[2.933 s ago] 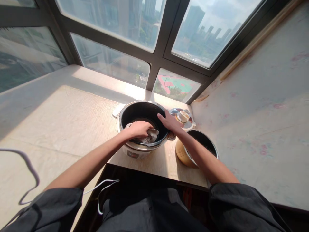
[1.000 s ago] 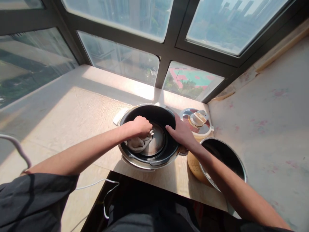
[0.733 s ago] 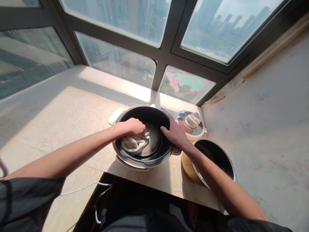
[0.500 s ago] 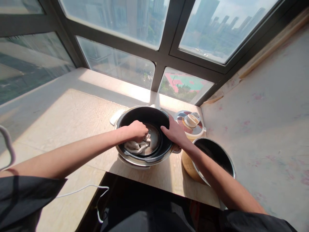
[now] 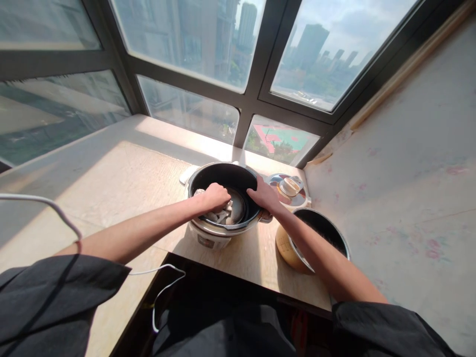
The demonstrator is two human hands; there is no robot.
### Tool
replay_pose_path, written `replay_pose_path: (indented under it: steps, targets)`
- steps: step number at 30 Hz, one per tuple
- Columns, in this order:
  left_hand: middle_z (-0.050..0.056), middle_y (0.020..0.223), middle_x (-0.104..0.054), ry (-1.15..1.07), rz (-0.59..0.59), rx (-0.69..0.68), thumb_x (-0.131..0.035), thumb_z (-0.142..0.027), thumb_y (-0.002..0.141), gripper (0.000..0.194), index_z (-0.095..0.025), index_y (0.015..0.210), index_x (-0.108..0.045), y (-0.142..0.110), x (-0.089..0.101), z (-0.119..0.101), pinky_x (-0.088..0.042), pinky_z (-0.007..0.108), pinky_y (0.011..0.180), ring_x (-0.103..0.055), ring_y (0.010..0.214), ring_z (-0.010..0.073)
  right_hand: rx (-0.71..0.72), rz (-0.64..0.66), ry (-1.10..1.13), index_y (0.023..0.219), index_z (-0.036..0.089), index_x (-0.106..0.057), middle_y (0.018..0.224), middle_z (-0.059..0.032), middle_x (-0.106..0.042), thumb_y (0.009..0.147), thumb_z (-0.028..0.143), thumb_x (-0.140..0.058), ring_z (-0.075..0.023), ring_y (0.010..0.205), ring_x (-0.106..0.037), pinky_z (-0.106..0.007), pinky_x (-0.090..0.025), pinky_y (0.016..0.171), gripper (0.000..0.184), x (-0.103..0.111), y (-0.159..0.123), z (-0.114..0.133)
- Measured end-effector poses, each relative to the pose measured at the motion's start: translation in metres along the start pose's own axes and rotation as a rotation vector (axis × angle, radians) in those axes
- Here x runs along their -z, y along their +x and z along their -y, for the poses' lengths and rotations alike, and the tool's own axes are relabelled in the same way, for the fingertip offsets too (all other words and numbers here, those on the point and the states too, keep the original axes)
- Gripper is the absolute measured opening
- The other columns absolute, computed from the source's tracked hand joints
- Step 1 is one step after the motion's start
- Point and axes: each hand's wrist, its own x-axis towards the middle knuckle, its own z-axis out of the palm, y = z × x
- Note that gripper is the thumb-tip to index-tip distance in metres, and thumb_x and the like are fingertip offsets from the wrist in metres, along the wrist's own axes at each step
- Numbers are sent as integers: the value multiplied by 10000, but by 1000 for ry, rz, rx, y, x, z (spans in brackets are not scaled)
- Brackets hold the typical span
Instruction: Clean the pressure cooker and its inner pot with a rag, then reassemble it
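A round electric cooker body (image 5: 208,237) with a dark inside stands on the wooden sill. My left hand (image 5: 214,196) is down inside it, fingers closed round a crumpled pale cloth (image 5: 222,216) pressed near the metal plate (image 5: 238,211) at the bottom. My right hand (image 5: 265,196) lies on the cooker's right rim, fingers curled over the edge and holding it.
The cooker's lid (image 5: 289,187) with a white knob lies just right of it. A dark inner pot (image 5: 320,233) stands at the right by the wall. Big windows run behind the sill (image 5: 111,173). A white cable (image 5: 156,292) hangs near my lap.
My left hand has kept shifting the cloth around inside the cooker, from the right part to the left and back toward the middle. My right hand stays on the rim. The view has moved.
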Motion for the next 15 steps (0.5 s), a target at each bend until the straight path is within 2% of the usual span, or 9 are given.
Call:
replay_pose_path:
  steps: [4, 7, 10, 13, 15]
  targets:
    - [209, 1031, -784, 70, -9, 48, -606, -216, 907, 234, -164, 963, -827, -7, 13, -1, -515, 349, 815, -747, 984, 311, -12, -7, -5, 1422, 171, -516, 1151, -177, -760, 864, 359, -522, -397, 1061, -734, -553, -547, 952, 589, 3, -2, 2]
    - [174, 1070, -780, 100, -66, 87, -486, -214, 969, 344, -201, 1105, -802, -14, 33, 2, -492, 324, 800, -740, 1007, 292, -12, 7, 3, 1438, 166, -499, 1181, -179, -756, 861, 359, -519, -395, 1090, -728, -540, -550, 954, 608, 3, -1, 1]
    - [149, 1121, -763, 96, -234, 186, -410, -313, 1020, 433, -291, 1335, -706, -27, 61, 7, -495, 344, 794, -736, 1002, 311, -3, 27, 27, 1492, 154, -441, 1227, -186, -743, 869, 365, -514, -390, 1117, -720, -521, -554, 952, 662, 2, 1, 0]
    - [148, 1276, -714, 22, -475, 390, -409, -428, 1028, 503, -340, 1496, -571, -49, 84, 14, -513, 384, 830, -722, 1030, 336, 18, 30, 54, 1521, 148, -409, 1268, -191, -728, 874, 363, -509, -383, 1150, -710, -506, -547, 973, 689, 1, 1, 0]
    - [138, 1407, -654, -59, -631, 532, -394, -436, 1035, 536, -323, 1546, -510, -65, 90, 21, -517, 407, 886, -707, 1066, 334, 34, 21, 68, 1523, 162, -408, 1297, -184, -718, 875, 356, -507, -378, 1183, -698, -501, -538, 996, 684, 2, 0, 0]
